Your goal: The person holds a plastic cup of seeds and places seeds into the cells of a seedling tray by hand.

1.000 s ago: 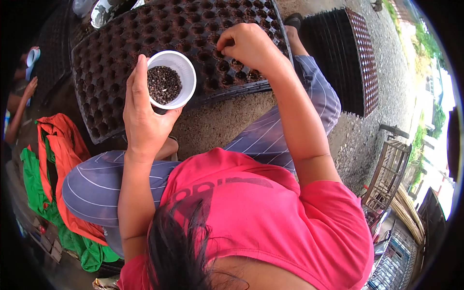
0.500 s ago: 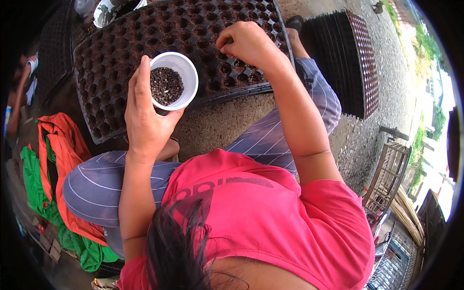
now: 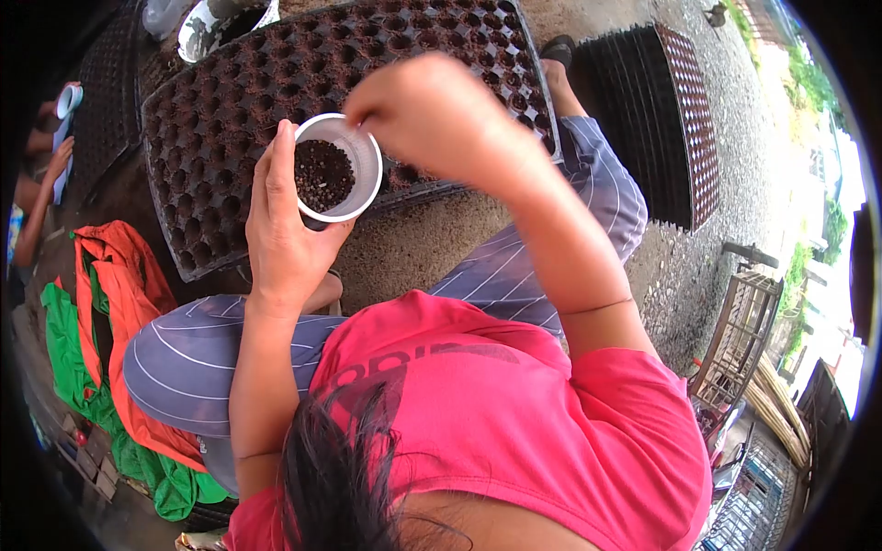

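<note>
In my left hand (image 3: 276,220) is a white plastic cup (image 3: 367,174), tilted so that its mouth faces me. Small dark round seeds (image 3: 323,176) lie in the bottom of it, with a few pale bits among them. My right hand (image 3: 413,110) is blurred by motion at the cup's upper right rim, its fingers curled together. Whatever those fingers may hold is too small or hidden to make out. Beneath both hands lies a black seedling tray (image 3: 248,101), its many round cells filled with brown soil.
A stack of black trays (image 3: 634,119) stands at the right, near my foot. A white soil-smeared bucket (image 3: 197,32) sits beyond the tray. At the far left another person's hand (image 3: 60,156) shows near more trays. Orange cloth (image 3: 119,275) and green cloth (image 3: 69,340) lie left of my knee.
My right hand has moved left from above the tray to the cup's rim. The cup has shifted slightly down and right. At the far left, the other person's hands have moved.
</note>
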`<control>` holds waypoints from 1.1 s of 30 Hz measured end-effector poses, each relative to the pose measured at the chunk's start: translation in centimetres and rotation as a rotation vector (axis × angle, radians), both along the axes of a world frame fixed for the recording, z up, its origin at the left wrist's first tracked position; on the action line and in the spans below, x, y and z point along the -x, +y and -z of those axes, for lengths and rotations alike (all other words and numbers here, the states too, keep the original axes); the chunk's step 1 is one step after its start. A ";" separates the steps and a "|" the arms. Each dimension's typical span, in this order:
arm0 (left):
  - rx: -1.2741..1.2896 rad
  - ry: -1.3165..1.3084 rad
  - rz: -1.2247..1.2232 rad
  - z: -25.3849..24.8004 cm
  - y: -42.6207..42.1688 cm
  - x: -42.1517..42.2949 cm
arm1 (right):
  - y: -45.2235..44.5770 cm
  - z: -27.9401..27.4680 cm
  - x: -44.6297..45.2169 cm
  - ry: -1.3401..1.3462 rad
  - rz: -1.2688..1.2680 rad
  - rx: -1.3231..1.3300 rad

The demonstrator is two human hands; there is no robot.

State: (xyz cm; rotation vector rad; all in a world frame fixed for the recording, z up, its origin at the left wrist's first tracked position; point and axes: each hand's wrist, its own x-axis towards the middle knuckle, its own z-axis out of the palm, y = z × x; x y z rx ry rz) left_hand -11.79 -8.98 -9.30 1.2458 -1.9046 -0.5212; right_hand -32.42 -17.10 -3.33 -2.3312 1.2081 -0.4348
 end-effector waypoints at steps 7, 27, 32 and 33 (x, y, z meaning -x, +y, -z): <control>-0.030 -0.002 0.042 -0.1 0.6 0.2 | 3.4 2.8 -4.7 0.116 -0.181 0.146; -0.099 0.017 -0.016 0.4 -0.3 -0.7 | -4.9 6.8 5.1 0.286 0.316 -0.022; -0.067 -0.055 -0.062 0.4 0.2 -0.1 | -5.4 9.2 4.0 0.375 0.380 0.025; -0.059 -0.022 -0.037 0.3 0.2 -0.3 | -5.2 8.6 3.8 0.344 0.407 0.029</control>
